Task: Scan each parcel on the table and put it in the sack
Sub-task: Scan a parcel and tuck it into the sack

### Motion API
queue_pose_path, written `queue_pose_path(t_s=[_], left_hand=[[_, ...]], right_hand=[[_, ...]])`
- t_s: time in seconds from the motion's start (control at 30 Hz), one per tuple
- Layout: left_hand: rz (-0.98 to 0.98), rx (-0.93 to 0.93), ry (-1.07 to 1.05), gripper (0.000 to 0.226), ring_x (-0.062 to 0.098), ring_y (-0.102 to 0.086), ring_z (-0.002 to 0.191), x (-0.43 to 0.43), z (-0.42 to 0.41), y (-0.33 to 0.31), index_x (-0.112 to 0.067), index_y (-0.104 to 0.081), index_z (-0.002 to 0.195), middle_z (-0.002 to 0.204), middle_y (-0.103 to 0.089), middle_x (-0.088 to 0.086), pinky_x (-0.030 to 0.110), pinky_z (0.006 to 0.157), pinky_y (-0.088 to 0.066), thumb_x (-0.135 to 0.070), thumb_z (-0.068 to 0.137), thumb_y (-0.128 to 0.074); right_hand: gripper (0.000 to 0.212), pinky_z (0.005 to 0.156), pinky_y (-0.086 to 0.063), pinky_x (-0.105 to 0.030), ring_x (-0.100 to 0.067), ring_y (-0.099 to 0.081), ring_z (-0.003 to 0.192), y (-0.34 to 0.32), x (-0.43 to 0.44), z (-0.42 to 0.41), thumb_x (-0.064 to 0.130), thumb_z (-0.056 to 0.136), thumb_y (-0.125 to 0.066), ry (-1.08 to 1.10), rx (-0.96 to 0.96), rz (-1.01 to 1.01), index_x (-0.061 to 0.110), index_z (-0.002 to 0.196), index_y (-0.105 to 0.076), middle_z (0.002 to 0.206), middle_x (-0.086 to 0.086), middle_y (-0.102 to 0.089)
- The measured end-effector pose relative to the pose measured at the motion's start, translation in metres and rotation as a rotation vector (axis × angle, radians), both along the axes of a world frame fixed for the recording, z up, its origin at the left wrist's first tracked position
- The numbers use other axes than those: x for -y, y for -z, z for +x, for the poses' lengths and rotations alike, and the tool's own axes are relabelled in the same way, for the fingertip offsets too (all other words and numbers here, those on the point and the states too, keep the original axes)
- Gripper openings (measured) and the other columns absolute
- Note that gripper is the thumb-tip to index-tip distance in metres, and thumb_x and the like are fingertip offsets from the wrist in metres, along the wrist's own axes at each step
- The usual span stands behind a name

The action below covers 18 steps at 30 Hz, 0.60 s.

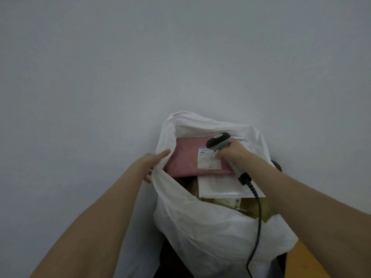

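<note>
A white plastic sack stands open below me against a pale wall. My left hand grips the sack's left rim and holds the mouth open. My right hand grips a grey handheld scanner over the opening, its black cable trailing down across the sack's front. A pink parcel with a white label lies on top inside the sack, touching my right fingers. Under it lies a white parcel, with yellowish parcels deeper down.
A bare pale wall fills the view behind and around the sack. A wooden table corner shows at the lower right. Something dark sits behind the sack's right side, and the space under the sack is dark too.
</note>
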State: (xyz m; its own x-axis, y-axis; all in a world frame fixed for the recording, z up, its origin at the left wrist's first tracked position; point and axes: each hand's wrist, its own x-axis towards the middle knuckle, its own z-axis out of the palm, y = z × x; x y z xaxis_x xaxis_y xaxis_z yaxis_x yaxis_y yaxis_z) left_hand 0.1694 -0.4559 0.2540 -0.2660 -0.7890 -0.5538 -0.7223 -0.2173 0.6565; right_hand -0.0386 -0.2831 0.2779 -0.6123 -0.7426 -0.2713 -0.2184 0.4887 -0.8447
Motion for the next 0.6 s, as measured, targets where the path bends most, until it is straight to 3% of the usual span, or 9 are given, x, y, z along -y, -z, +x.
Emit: queue_pose_path(t_s=[0.07,0.13,0.23,0.3,0.4,0.47,0.53,0.6], left_hand=[[0.013,-0.065,-0.067,0.070,0.029,-0.063,0.089,-0.022,0.009,0.007,-0.003,-0.051,0.120,0.105,-0.061,0.012,0.040,0.062,-0.056,-0.054,0.078,-0.072],[-0.107,-0.212,-0.160,0.050,0.028,-0.065,0.077,-0.037,0.015,0.008,0.007,-0.057,0.116,0.092,-0.064,0.015,0.039,0.062,-0.059,-0.025,0.083,-0.075],[-0.499,-0.216,-0.334,0.040,0.033,-0.065,0.097,-0.040,0.026,-0.003,0.001,-0.060,0.117,0.110,-0.066,0.021,0.044,0.087,-0.054,-0.016,0.082,-0.071],[-0.603,-0.159,-0.328,0.048,0.033,-0.059,0.109,-0.047,0.028,-0.012,-0.006,-0.054,0.125,0.123,-0.059,0.018,0.038,0.094,-0.048,-0.020,0.082,-0.071],[-0.768,-0.003,-0.153,0.055,0.035,-0.048,0.117,-0.072,0.012,-0.013,-0.013,-0.049,0.131,0.129,-0.046,0.018,0.040,0.095,-0.041,-0.023,0.082,-0.070],[-0.999,0.088,0.042,0.042,0.033,-0.048,0.113,-0.102,-0.005,-0.009,-0.016,-0.058,0.121,0.121,-0.050,0.015,0.041,0.091,-0.042,-0.026,0.082,-0.069],[-1.132,0.043,0.284,0.024,0.030,-0.054,0.102,-0.136,-0.020,-0.003,-0.015,-0.069,0.102,0.106,-0.059,0.011,0.040,0.086,-0.044,-0.027,0.081,-0.070],[-1.158,-0.059,0.515,0.020,0.027,-0.055,0.093,-0.170,-0.030,0.006,-0.012,-0.070,0.091,0.096,-0.060,0.008,0.036,0.081,-0.044,-0.030,0.081,-0.072]], right_hand=[[0.033,0.083,-0.050,-0.037,-0.026,-0.058,0.094,-0.003,-0.013,0.007,0.000,0.078,-0.070,-0.046,0.009,-0.007,0.002,0.110,-0.060,0.098,-0.013,-0.061],[0.024,0.075,-0.047,-0.032,-0.018,-0.055,0.081,-0.003,-0.026,0.015,0.000,0.078,-0.070,-0.064,0.029,-0.006,0.008,0.098,-0.058,0.088,-0.006,-0.058],[0.021,0.073,-0.047,-0.033,-0.021,-0.055,0.081,-0.004,-0.043,0.021,0.000,0.077,-0.069,-0.037,0.049,-0.044,0.007,0.094,-0.058,0.088,-0.009,-0.058],[0.026,0.078,-0.047,-0.035,-0.025,-0.054,0.087,-0.008,-0.055,0.020,0.002,0.078,-0.069,0.005,0.059,-0.059,0.005,0.101,-0.057,0.093,-0.012,-0.057],[0.021,0.081,-0.051,-0.038,-0.024,-0.053,0.086,-0.011,-0.072,0.018,0.003,0.083,-0.065,0.063,0.100,-0.057,0.005,0.101,-0.054,0.092,-0.012,-0.054],[0.023,0.071,-0.052,-0.036,-0.027,-0.057,0.085,-0.011,-0.088,0.021,0.005,0.086,-0.064,0.104,0.171,-0.059,0.004,0.107,-0.056,0.093,-0.014,-0.055],[0.030,0.059,-0.048,-0.031,-0.029,-0.064,0.083,-0.008,-0.104,0.021,0.006,0.087,-0.065,0.128,0.201,-0.078,0.002,0.115,-0.056,0.098,-0.016,-0.058],[0.034,0.058,-0.049,-0.029,-0.028,-0.066,0.081,-0.004,-0.120,0.021,0.005,0.086,-0.067,0.158,0.215,-0.096,0.002,0.118,-0.054,0.104,-0.016,-0.059]])
